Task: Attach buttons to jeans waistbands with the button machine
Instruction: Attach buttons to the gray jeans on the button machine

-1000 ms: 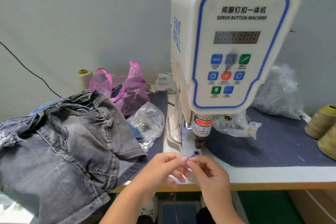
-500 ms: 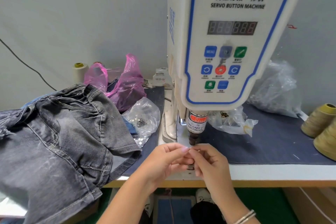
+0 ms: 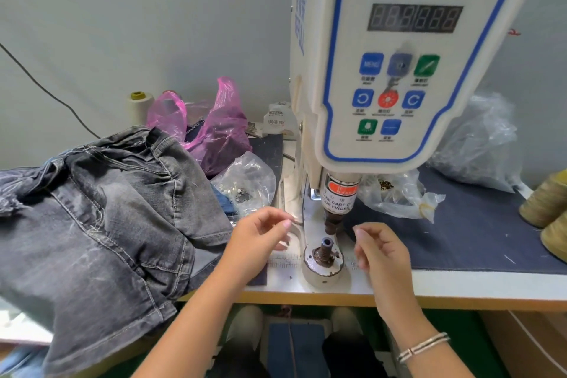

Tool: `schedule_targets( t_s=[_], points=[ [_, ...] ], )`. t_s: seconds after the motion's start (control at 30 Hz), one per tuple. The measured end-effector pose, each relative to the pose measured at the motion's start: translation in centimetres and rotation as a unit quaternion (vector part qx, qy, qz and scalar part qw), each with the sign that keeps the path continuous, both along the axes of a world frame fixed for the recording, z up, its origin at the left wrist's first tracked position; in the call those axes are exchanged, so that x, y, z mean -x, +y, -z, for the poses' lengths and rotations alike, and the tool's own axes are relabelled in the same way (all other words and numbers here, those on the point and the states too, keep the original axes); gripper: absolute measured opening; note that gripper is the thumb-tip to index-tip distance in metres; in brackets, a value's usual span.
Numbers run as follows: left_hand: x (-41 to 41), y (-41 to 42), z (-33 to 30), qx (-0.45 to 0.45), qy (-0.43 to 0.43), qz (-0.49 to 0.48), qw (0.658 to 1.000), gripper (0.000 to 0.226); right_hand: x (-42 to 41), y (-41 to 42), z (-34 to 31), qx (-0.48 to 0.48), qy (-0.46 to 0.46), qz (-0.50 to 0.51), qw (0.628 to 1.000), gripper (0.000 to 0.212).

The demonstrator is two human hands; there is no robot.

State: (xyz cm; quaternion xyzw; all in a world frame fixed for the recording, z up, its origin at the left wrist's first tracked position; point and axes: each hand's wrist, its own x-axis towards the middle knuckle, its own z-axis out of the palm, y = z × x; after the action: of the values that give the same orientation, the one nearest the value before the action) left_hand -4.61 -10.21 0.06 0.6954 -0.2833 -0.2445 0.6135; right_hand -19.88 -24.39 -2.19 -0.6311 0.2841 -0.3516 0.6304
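The white servo button machine [image 3: 399, 70] stands on the table, its punch head [image 3: 333, 221] just above the lower die [image 3: 325, 248]. A small dark piece sits on top of the die post. My left hand [image 3: 260, 239] hovers left of the die and my right hand [image 3: 380, 252] hovers right of it. Both have loosely curled fingers and nothing visible in them. Grey jeans [image 3: 101, 218] lie in a heap on the left of the table, touching neither hand. A clear bag of buttons [image 3: 245, 184] lies between the jeans and the machine.
A pink plastic bag [image 3: 214, 132] and a thread spool [image 3: 139, 104] sit at the back left. Clear bags [image 3: 472, 144] and thread cones [image 3: 546, 202] are on the dark mat [image 3: 478, 239] at the right. A foot pedal [image 3: 294, 344] lies under the table.
My two hands were pinched together over the lower die; they have drawn apart to either side, leaving the die post uncovered. The view has moved closer to the machine.
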Motion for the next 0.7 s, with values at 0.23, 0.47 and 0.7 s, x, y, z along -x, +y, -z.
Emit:
schedule_targets(
  t_s=[0.23,0.47,0.7],
  points=[
    [-6.9,0.4,-1.6,-0.204,-0.402,-0.140,0.882,0.020,-3.7,-2.4,-0.1,0.091,0.119,0.005,0.989,0.020],
    [-9.1,-1.4,-1.7,-0.459,-0.531,-0.084,0.707,0.029,-3.6,-2.3,0.8,0.155,0.125,0.009,0.980,0.024],
    [-9.7,-2.5,-1.1,-0.504,-0.574,-0.049,0.644,0.026,-3.6,-2.2,0.9,0.175,0.114,0.003,0.978,0.024]
  ],
)
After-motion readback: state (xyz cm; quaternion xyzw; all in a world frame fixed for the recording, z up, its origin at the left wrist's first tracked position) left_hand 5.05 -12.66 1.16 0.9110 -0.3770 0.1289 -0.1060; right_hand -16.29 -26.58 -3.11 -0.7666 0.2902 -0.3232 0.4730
